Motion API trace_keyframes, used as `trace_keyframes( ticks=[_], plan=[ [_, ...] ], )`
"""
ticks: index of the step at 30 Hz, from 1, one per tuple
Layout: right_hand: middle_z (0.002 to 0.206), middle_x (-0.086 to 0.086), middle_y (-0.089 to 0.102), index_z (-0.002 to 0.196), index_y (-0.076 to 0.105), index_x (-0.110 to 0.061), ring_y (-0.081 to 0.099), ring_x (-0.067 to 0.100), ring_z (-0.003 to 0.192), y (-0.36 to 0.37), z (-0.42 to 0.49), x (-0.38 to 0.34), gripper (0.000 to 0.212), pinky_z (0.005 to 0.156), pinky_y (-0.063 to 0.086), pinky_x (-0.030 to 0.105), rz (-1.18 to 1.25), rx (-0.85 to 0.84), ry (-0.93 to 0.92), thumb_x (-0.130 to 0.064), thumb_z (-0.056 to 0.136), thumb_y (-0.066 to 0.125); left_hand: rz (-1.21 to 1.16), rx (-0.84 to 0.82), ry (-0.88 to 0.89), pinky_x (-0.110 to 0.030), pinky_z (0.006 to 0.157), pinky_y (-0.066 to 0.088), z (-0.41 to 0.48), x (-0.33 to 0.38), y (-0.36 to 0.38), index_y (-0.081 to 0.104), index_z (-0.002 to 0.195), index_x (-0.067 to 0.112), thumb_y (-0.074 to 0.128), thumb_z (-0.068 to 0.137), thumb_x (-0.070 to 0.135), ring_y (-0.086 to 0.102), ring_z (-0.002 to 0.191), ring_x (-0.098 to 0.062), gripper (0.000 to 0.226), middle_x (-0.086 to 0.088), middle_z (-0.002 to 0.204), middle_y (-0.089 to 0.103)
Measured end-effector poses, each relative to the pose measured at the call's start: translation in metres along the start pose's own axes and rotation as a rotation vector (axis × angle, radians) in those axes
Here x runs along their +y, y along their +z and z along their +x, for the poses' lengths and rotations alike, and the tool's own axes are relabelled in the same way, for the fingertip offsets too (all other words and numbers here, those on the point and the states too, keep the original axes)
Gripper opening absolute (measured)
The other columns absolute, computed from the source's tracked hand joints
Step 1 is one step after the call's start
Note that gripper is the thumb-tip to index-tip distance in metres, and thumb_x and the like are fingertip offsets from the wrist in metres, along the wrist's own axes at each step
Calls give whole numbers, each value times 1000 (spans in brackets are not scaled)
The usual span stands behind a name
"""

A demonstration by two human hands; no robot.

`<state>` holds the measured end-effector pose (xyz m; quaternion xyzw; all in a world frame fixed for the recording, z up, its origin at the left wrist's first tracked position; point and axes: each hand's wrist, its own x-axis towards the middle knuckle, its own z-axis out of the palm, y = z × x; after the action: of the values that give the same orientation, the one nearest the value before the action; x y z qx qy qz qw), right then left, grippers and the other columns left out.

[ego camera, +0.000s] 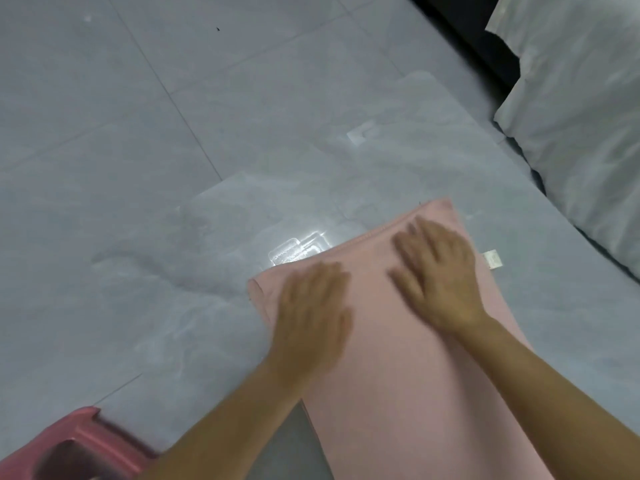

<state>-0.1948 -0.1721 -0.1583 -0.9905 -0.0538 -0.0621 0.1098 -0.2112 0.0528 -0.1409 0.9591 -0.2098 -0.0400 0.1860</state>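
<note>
A pink towel lies folded flat on a clear plastic sheet spread over the grey tiled floor. Both my hands lie palm down on its far half with fingers straight. My left hand rests near the towel's left edge and is blurred. My right hand rests near the far right corner. A small white label sticks out from the towel's right edge.
A pink plastic stool stands at the bottom left. White plastic-wrapped bundles are stacked at the upper right, against a dark strip. Grey floor tiles stretch to the left and far side.
</note>
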Motion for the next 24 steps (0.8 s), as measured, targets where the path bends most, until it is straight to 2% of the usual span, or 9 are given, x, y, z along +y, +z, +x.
trace_keyframes(
  ticks=[1, 3, 5, 7, 11, 15, 20, 24],
  plan=[
    [147, 9, 40, 134, 48, -25, 36, 33, 133, 2, -10, -2, 51, 109, 26, 51, -9, -79, -93, -50, 89, 45, 45, -113, 96, -48, 103, 26, -3, 8, 11, 50, 127, 18, 45, 85, 38, 45, 127, -29, 48, -5, 136, 51],
    [153, 2, 29, 140, 38, -35, 24, 29, 141, 7, -19, -1, 55, 113, 18, 51, -51, -250, -153, -58, 90, 32, 130, -251, 177, -57, 108, 17, -1, 11, 27, 40, 138, 23, 38, 86, 52, 29, 139, -27, 59, -2, 148, 38],
    [157, -4, 12, 144, 19, -44, 7, 26, 146, 11, -11, 3, 58, 115, 8, 52, -95, -338, -104, -64, 89, 20, 183, -283, 173, -64, 109, 11, 9, 0, 36, 27, 144, 28, 32, 87, 61, 16, 143, -26, 66, 0, 154, 25],
    [158, -8, 0, 143, 6, -49, -4, 24, 146, 13, 6, 4, 59, 115, 1, 53, -105, -355, -5, -66, 87, 16, 205, -248, 101, -64, 110, 5, 21, -12, 34, 18, 146, 30, 28, 86, 66, 10, 144, -24, 71, 1, 156, 16],
    [159, -8, -1, 143, 4, -49, -5, 24, 146, 16, 27, 0, 60, 114, -3, 53, -119, -335, 133, -66, 87, 16, 240, -211, -23, -63, 109, 3, 31, -20, 32, 14, 147, 30, 25, 86, 67, 8, 145, -24, 72, 2, 157, 12],
    [159, -6, -7, 144, -1, -47, -9, 21, 145, 15, 24, -1, 59, 116, -4, 50, -112, -389, 159, -64, 89, 16, 237, -176, -72, -59, 111, 4, 24, -20, 32, 14, 147, 27, 23, 87, 64, 9, 144, -24, 71, -1, 157, 13],
    [158, -5, -8, 143, -7, -45, -9, 18, 145, 0, -33, 12, 63, 118, -2, 45, -107, -392, 188, -66, 87, 10, 230, -182, -109, -49, 114, 4, -9, -26, 26, 14, 148, 19, 21, 85, 66, 11, 144, -24, 79, -9, 156, 14],
    [154, -9, -21, 139, -18, -47, -20, 13, 142, -21, -94, 28, 67, 117, -7, 43, -100, -484, 212, -72, 82, 6, 252, -221, -139, -49, 114, 4, -46, -11, 25, 10, 147, 8, 24, 81, 73, 8, 144, -27, 94, -13, 156, 11]
  ],
)
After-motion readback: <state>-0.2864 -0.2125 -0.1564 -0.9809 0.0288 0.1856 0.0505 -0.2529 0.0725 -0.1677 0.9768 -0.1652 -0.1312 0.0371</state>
